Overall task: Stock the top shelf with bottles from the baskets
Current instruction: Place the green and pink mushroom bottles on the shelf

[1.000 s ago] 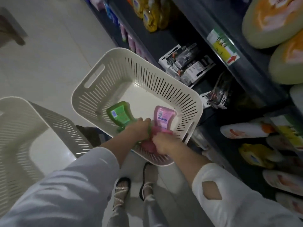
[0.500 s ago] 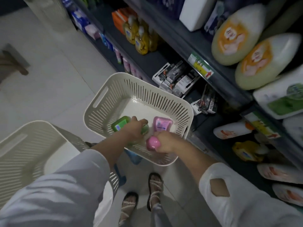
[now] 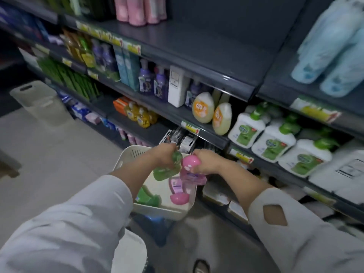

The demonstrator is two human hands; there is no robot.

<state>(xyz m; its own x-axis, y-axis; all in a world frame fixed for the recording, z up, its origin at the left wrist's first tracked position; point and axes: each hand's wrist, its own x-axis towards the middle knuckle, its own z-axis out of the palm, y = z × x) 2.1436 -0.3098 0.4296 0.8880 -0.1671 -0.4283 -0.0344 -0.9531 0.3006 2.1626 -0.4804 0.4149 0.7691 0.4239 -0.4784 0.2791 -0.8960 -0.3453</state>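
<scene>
A translucent green bottle [image 3: 167, 169] and a translucent pink bottle [image 3: 192, 175] hang side by side, almost touching, just above a cream basket [image 3: 157, 210]. Each bottle's long axis runs roughly vertical, cap end up and wider body down. Both look like smooth, glossy plastic with rounded shoulders; the pink one has a domed pink cap.

The left hand [image 3: 163, 152] is curled around the top of the green bottle. The right hand [image 3: 206, 160] is curled around the pink bottle just behind its cap. The hands sit level, knuckles nearly meeting.

Below them the basket is rigid slotted plastic with a rounded rim. 2 more bottles lie flat inside it, a spare green bottle [image 3: 147, 196] and a spare pink bottle [image 3: 179, 191], both on their sides.

The top shelf [image 3: 216, 36] lies up and ahead of the hands, well apart from them, with a broad bare stretch of dark matte metal. A row of standing pink bottles [image 3: 137, 10] sits at its left end. The bare stretch lies more to the right, so the right hand seems the nearer; both bottles are already upright for standing there.

Lower shelves between hold white pump dispensers [image 3: 246, 131] with green labels and yellow bottles [image 3: 137, 115]. A second cream basket [image 3: 39, 101] stands on the pale tiled floor, far left.
</scene>
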